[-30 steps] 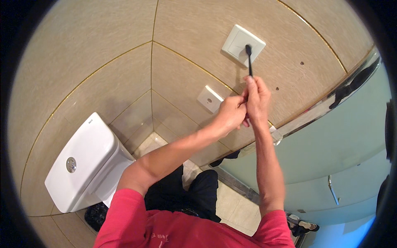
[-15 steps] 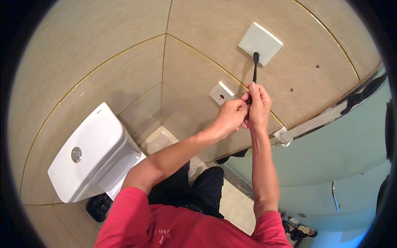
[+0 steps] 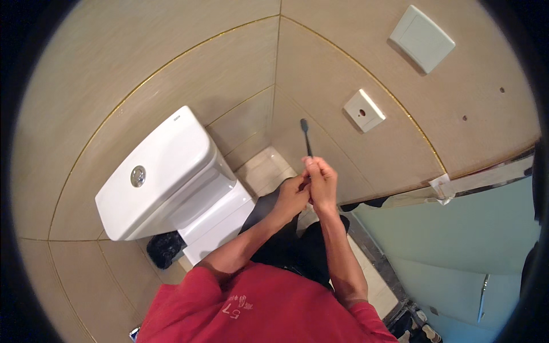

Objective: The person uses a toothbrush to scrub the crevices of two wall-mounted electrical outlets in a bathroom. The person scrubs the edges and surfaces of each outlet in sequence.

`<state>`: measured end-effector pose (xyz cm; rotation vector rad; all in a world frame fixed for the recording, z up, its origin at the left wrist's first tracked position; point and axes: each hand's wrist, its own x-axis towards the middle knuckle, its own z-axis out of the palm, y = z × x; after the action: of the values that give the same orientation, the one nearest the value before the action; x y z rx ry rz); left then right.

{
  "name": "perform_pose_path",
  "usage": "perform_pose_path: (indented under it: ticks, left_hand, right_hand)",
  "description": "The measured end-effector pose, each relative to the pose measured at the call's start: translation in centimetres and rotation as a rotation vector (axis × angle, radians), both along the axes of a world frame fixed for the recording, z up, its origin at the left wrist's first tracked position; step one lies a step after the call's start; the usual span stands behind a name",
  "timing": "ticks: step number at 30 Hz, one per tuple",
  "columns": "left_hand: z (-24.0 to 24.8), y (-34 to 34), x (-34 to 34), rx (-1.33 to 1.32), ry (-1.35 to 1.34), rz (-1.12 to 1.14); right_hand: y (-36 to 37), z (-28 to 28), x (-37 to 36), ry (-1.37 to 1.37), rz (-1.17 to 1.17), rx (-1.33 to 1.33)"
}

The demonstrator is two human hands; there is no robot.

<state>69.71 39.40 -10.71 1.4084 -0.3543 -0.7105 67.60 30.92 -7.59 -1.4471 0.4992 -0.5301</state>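
A dark toothbrush point(image 3: 307, 137) points up and away from me, its head apart from the wall. My right hand point(image 3: 323, 186) is closed round its handle, thumb along the near side. Against the right hand and the lower end of the handle, my left hand point(image 3: 290, 200) has its fingers curled in; what they pinch is hidden. To the right of the brush, a small white wall plate point(image 3: 364, 111) with a dark hole sits on the tiles. Higher up is a larger white switch plate point(image 3: 422, 40).
A white toilet point(image 3: 157, 171) with a round silver flush button stands on my left, a black bag point(image 3: 164, 249) beside it. On the right runs a curved frosted glass panel point(image 3: 452, 228) with a metal handle point(image 3: 484, 297). White tape point(image 3: 441, 188) hangs by its rail.
Both hands have drawn back and down from the wall with the toothbrush. Its head, earlier at the lower edge of the larger switch plate, is now away from it. The view has shifted too.
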Motion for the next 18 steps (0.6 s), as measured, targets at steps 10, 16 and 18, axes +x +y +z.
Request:
perform_pose_path:
  ticks: [10,16,18]
  left_hand:
    - [-2.4,8.3,-1.9,0.071,0.069,0.355]
    - [-0.6,9.8,-2.6,0.096,-0.210,0.566]
    - [-0.9,10.7,-2.8,0.161,-0.288,0.604]
  right_hand:
    - [8.0,-3.4,0.0,0.137,0.311,-0.022]
    - [10.1,-2.8,0.7,0.020,0.375,-0.018]
    - [10.8,-2.6,0.9,-0.020,0.437,0.036]
